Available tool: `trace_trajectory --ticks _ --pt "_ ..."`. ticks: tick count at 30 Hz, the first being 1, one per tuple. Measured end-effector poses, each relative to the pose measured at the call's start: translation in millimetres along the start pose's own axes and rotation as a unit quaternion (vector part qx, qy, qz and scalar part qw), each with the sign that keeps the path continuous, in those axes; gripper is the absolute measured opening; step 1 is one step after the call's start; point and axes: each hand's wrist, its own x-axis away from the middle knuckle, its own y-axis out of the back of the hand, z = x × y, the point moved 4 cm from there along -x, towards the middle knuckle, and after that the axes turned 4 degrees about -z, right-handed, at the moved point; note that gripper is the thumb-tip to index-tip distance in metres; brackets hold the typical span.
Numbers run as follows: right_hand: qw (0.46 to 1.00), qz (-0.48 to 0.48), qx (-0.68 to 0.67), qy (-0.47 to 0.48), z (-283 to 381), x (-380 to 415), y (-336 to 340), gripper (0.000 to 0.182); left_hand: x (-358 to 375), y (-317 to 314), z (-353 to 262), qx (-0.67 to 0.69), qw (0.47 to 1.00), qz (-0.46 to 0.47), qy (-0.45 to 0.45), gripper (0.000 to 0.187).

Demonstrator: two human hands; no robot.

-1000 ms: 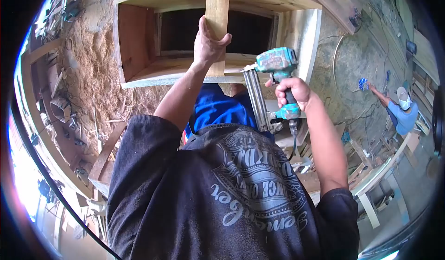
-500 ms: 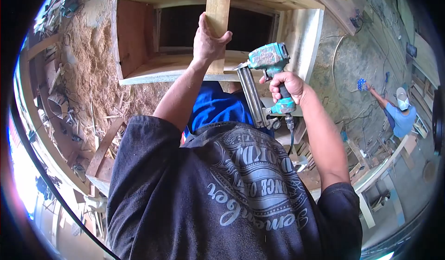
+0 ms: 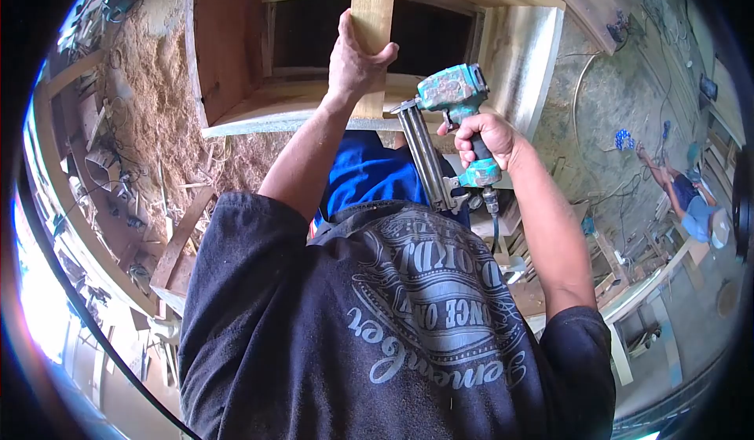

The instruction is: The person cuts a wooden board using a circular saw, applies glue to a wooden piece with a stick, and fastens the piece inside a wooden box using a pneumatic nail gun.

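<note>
My left hand grips a pale wooden board, thumb on its right edge and fingers along its left. The board lies across the opening of a wooden box frame, and its near end overlaps the frame's near edge. In my right hand is a teal, worn nail gun, with my fingers wrapped around its black handle. The gun's nose points left, close to the frame's near edge and to the right of the board. A hose hangs from the bottom of the handle.
Sawdust and shavings cover the floor on the left. Wood scraps lie at the far left. A long plank rests beyond the frame at the right. Another person is on the floor at the far right, near cables.
The nail gun has shifted slightly left and up, and the frame's right side appears a little farther right. At the far right, the other person has leaned back toward the floor.
</note>
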Motion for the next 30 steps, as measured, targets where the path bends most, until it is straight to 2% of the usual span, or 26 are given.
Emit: trace_trajectory --ticks 7,13,23,25,30 --pt "1.0 0.002 0.024 0.011 4.3 -0.4 -4.0 0.036 1.2 0.2 -3.2 0.0 1.0 -0.003 -0.005 0.097" --pt "1.0 0.02 -0.009 -0.013 5.2 -3.1 -4.7 0.03 4.0 -1.2 -7.7 0.007 1.0 0.001 0.005 0.096" --pt "0.999 0.024 -0.019 -0.019 4.8 -11.7 -2.3 0.033 3.8 0.5 -4.8 0.0 1.0 0.004 0.009 0.095" --pt "0.999 0.035 -0.021 -0.021 5.2 -9.6 -3.5 0.028 3.9 -0.1 -5.1 0.003 1.0 0.003 0.01 0.094" --pt "0.999 0.029 -0.016 -0.031 5.4 -11.5 -0.9 0.028 5.4 2.8 -8.3 0.011 1.0 0.007 0.013 0.093"
